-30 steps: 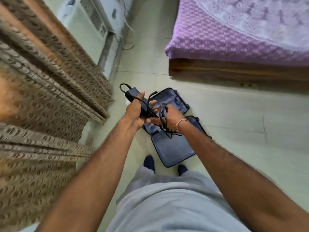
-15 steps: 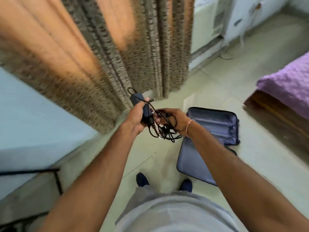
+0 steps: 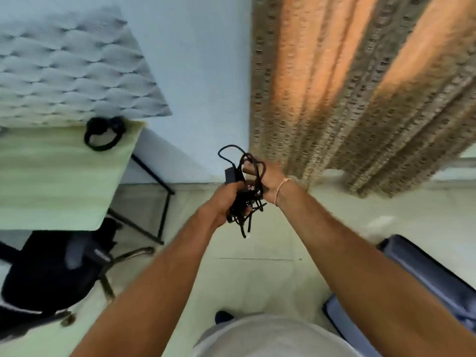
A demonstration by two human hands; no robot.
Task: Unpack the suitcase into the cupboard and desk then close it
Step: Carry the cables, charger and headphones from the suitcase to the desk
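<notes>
**Tangled charger cable carried toward the worktop**

A pale tiled floor (image 3: 257, 274) runs to a light blue wall, with a heavy tan patterned curtain (image 3: 360, 94) hanging on the far right. On the left stands a pale green, wood-grained worktop (image 3: 51, 181) on thin black metal legs, a black coiled strap (image 3: 103, 135) lying at its far corner. A black office chair (image 3: 51, 274) sits beneath; its small label is too blurred to read. The left hand (image 3: 226, 199) has its grip closed around a black boxy charger (image 3: 231, 175), and the right hand (image 3: 268, 181) clutches its glossy looped cable (image 3: 247, 210). The blue fabric suitcase (image 3: 425, 279) lies open at near right.
</notes>
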